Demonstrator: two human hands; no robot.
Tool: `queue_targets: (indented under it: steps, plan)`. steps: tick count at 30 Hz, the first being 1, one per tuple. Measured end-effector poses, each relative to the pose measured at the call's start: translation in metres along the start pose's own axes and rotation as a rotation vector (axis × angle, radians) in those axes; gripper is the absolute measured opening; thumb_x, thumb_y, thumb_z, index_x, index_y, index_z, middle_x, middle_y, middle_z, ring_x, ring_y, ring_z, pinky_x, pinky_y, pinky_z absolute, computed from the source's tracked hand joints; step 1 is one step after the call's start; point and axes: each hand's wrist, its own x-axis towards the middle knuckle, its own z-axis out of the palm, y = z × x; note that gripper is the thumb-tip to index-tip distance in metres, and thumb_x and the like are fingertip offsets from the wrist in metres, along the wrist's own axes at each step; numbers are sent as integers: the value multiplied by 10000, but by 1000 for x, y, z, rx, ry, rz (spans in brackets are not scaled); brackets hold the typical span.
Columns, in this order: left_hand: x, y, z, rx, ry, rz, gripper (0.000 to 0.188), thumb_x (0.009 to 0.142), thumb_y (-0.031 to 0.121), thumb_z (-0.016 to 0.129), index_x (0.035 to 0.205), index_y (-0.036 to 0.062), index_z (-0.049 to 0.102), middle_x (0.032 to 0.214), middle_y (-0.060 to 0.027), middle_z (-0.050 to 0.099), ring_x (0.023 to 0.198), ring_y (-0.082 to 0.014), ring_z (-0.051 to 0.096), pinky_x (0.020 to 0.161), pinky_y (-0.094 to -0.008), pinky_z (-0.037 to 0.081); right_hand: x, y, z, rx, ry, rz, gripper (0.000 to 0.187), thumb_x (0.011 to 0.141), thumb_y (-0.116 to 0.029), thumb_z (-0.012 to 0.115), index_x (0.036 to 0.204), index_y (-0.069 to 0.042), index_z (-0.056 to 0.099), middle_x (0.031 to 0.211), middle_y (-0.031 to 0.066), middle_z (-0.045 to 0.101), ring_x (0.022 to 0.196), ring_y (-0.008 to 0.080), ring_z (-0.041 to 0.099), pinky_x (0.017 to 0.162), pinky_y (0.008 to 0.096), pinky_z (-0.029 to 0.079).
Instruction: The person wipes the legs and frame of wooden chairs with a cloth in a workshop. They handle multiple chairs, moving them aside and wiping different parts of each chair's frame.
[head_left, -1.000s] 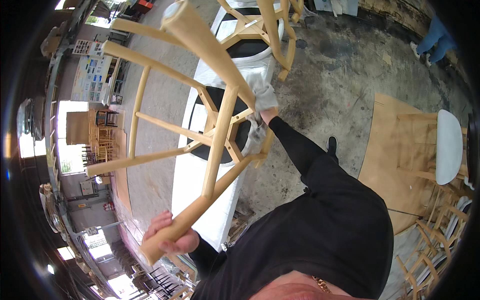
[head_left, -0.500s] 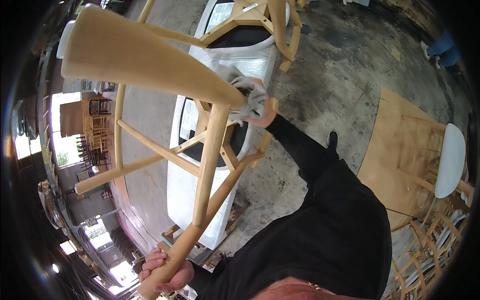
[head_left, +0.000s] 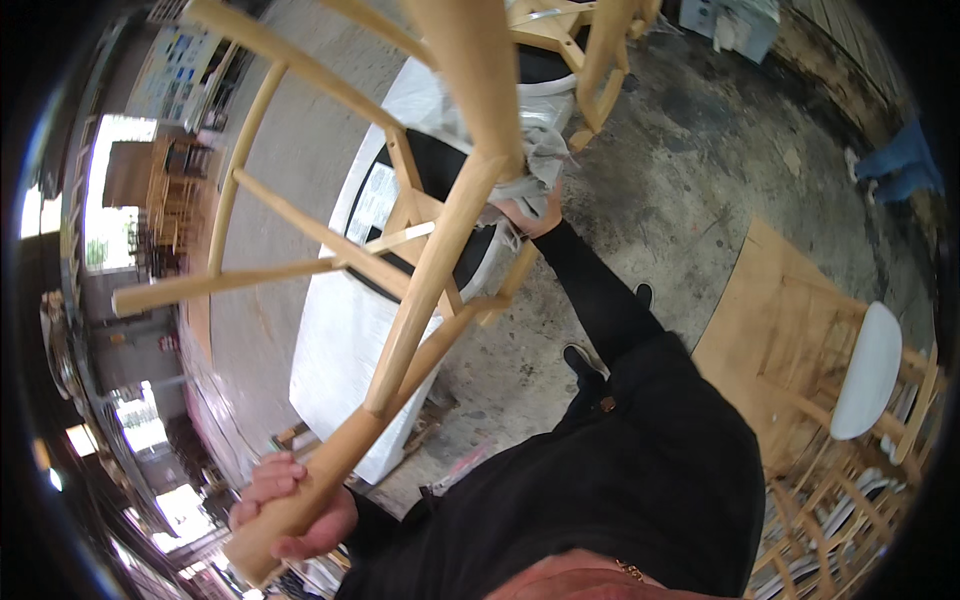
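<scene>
An upturned light-wood chair (head_left: 430, 270) fills the middle, its seat underside black with a white rim. My left hand (head_left: 330, 525) is wrapped round the thick end of one leg at the lower left. Up by the joint where a broad leg meets a rail, my right hand (head_left: 540, 215) presses a crumpled grey cloth (head_left: 545, 160) against the wood. Its fingers are partly hidden behind the cloth and leg. Below the chair lies a long support (head_left: 325, 345) wrapped in clear-white plastic.
Another upturned chair (head_left: 600, 60) rests farther along the support. At right, a white-seated chair (head_left: 868, 370) lies on brown cardboard (head_left: 745, 300), with more wooden chair frames (head_left: 830, 520) below. Someone in blue trousers (head_left: 905, 160) stands at the far right.
The broad leg has swung from the upper left to the top centre. My right hand and the cloth have shifted slightly right; my left hand has moved left with the leg end.
</scene>
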Motion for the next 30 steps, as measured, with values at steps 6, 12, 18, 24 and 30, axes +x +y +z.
queue_targets:
  steps: [6, 12, 18, 24, 30]
  plan:
    - [-5, -29, 3, -316, -67, 107, 688, 966, 600, 410, 1173, -55, 365, 710, -183, 590, 551, -267, 596, 503, -365, 493, -40, -13, -21, -99, -66, 592, 793, 680, -151, 839, 1351, 19, 453, 1275, 154, 593, 1143, 233, 589, 930, 369, 482]
    - [-10, -11, -16, -486, 62, -150, 746, 939, 710, 301, 1271, 50, 405, 961, -269, 627, 971, -390, 620, 926, -554, 440, -68, -245, -26, 468, -132, 288, 351, 910, -100, 623, 1241, 12, 583, 1169, 85, 649, 1023, 181, 629, 855, 327, 509]
    - [-3, 5, 5, -638, 357, -484, 607, 962, 602, 389, 1268, 80, 428, 1187, -231, 562, 1204, -347, 511, 1056, -488, 341, -53, -321, 80, 118, -607, -446, 366, 932, -165, 572, 1256, 4, 554, 1186, 124, 623, 1047, 223, 617, 905, 349, 487]
    - [0, 0, 2, -758, 369, -503, 611, 975, 582, 343, 1286, 68, 451, 1301, -218, 507, 1291, -341, 436, 1088, -507, 302, -86, -290, 77, 511, -557, -44, 391, 953, -229, 521, 1272, -4, 524, 1203, 163, 598, 1071, 264, 605, 955, 371, 465]
    - [25, -6, -34, -892, 221, -491, 668, 943, 604, 414, 1306, 43, 427, 1305, -231, 494, 1304, -344, 436, 1084, -515, 337, -51, -343, 80, 412, -711, -385, 783, 699, -270, 803, 1339, -46, 411, 1222, 194, 552, 1170, 381, 534, 995, 446, 427]
